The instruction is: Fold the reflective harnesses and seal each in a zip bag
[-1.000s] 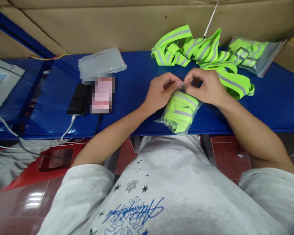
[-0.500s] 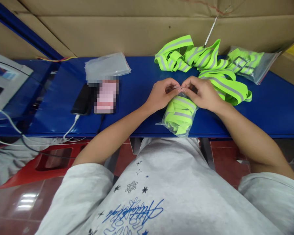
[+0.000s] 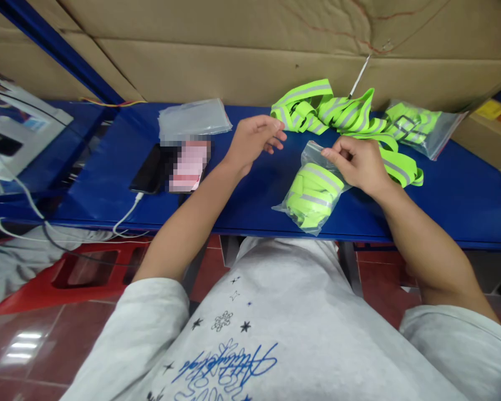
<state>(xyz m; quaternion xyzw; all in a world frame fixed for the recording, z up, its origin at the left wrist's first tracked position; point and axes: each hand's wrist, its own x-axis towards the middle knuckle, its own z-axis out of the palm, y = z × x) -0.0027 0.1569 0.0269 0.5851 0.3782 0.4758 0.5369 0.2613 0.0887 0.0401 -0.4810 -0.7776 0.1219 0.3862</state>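
A clear zip bag (image 3: 313,151) with a folded neon-yellow reflective strap (image 3: 311,192) inside lies near the table's front edge. My right hand (image 3: 357,159) pinches the bag's upper right corner between thumb and fingers. Up and to the left of the bag, my left hand (image 3: 259,139) is raised with its fingers loosely apart and nothing in them. Behind the hands, loose neon-yellow reflective straps (image 3: 334,108) lie in a tangled heap, part of it hidden by my right hand.
Another filled zip bag (image 3: 426,125) lies at the back right, beside a cardboard box (image 3: 490,136). A stack of clear bags (image 3: 194,120), a black phone (image 3: 148,170) on a white cable and a blurred pink-screened device (image 3: 187,167) are on the left. Cardboard (image 3: 234,72) walls the back.
My left hand has let go of the bag's top and moved left, its fingers loosening. My right hand still grips the bag, whose top edge now shows. The view has shifted slightly.
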